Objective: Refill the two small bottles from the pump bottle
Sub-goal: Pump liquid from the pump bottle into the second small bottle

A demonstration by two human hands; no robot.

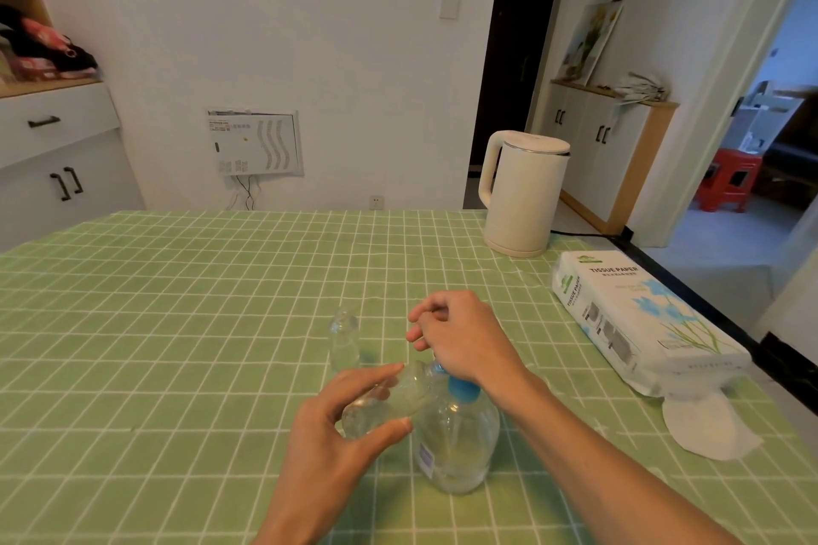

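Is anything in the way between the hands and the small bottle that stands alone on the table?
Nothing visible. The standing small bottle has bare tablecloth around it, but the left hand holds the other small bottle and the right hand is over the pump bottle.

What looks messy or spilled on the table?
No spill shows on the green tablecloth. The one stray thing is a loose white tissue lying flat by the crumpled end of the tissue pack, at the right. The small bottle is tilted only because the left hand holds it that way.
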